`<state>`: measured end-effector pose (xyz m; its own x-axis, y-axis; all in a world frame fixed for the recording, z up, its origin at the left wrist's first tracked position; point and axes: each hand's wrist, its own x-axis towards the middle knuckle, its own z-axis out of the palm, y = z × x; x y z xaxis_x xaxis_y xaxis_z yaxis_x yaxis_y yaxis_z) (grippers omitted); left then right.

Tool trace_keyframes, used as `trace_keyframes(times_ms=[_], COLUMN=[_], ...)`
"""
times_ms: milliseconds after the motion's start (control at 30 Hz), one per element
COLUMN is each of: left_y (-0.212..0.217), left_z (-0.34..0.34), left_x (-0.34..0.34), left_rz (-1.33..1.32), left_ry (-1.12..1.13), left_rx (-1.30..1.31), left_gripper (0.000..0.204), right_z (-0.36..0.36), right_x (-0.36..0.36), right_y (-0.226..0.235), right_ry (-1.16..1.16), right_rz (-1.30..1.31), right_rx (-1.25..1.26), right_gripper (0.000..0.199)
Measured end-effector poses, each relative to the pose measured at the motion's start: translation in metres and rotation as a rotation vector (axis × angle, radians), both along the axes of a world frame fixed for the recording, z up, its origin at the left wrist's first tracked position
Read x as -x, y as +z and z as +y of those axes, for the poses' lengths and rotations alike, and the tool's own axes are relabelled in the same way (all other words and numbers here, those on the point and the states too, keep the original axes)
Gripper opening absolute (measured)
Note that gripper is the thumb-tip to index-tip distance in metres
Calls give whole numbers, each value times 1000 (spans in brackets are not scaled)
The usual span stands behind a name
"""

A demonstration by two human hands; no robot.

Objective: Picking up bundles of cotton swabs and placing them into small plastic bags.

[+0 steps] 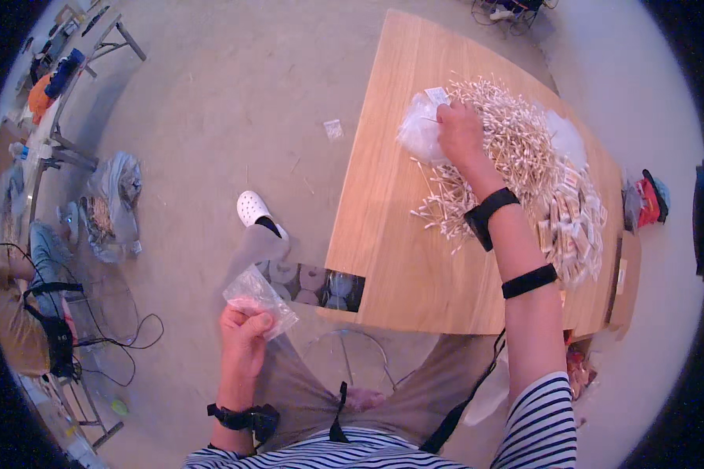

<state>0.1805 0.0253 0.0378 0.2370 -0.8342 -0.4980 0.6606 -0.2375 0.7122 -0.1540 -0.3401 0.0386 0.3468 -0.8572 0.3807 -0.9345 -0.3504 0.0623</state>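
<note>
Head view, items as seen:

- My left hand (244, 332): closed on small clear plastic bag (260, 297), held low over my lap, well off the light wooden table (383, 234); bag sticks up and right from my fingers.
- My right hand (460, 133): reached far over table, fingers pinched narrow at edge of big pile of white-tipped wooden cotton swabs (516, 148); can't tell if it grips any. Crumpled clear plastic sheet (421, 133) just left of it.
- Heap of small filled packets (575, 234): right of swabs.
- White clog (254, 209): on floor, left of table.
</note>
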Motion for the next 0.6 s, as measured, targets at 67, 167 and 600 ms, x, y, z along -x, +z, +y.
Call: trace_keyframes(times_ms=[67,167,600], left_y=[2,10,40], left_z=[3,6,7], left_x=[-3,-2,30], left_rz=[-25,-46,-42], left_ry=[-13,-15,-80], left_rx=[-33,-51,72], left_gripper=[29,30,15], right_z=[8,34,205], right_x=[-2,5,-1], right_y=[17,31,36], right_ry=[48,57,19], right_rz=[70,219,-611], right_rx=[44,19,-176], right_gripper=[11,13,15])
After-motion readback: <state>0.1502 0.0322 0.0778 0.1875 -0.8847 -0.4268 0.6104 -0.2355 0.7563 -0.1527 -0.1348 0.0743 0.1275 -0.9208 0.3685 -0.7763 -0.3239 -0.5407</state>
